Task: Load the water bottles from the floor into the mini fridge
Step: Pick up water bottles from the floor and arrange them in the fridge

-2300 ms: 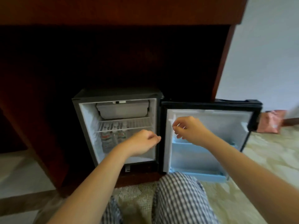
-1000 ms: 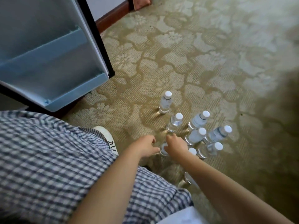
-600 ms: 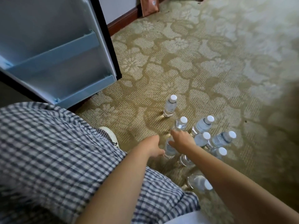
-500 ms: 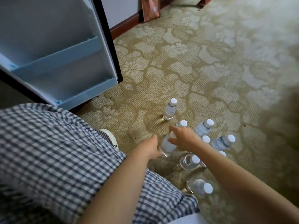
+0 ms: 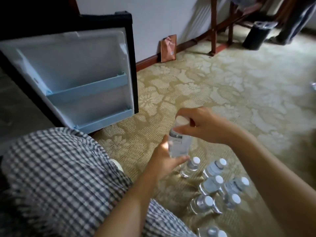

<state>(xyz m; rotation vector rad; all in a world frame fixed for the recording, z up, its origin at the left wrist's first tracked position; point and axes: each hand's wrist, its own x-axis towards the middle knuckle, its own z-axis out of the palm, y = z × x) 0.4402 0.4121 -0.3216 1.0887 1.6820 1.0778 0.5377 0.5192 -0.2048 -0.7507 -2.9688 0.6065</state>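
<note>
A clear water bottle (image 5: 179, 142) with a white cap is lifted off the carpet, upright. My right hand (image 5: 203, 125) grips it at the neck just under the cap. My left hand (image 5: 165, 159) cups its base and lower side. Several more white-capped bottles (image 5: 210, 185) stand on the carpet below and to the right of my hands. The mini fridge door (image 5: 82, 82) hangs open at the upper left, its white inside with two pale blue shelf rails facing me. The fridge's inside is out of view.
My knee in checked shorts (image 5: 56, 182) fills the lower left. A brown paper bag (image 5: 168, 48) leans on the wall by the baseboard. Wooden furniture legs (image 5: 213, 28), a black bin (image 5: 256, 35) and a person's legs (image 5: 294, 19) are at the far right.
My right hand has taken one bottle by the neck and lifted it off the floor, and my left hand has closed on its base. My view has tilted up toward the fridge door.
</note>
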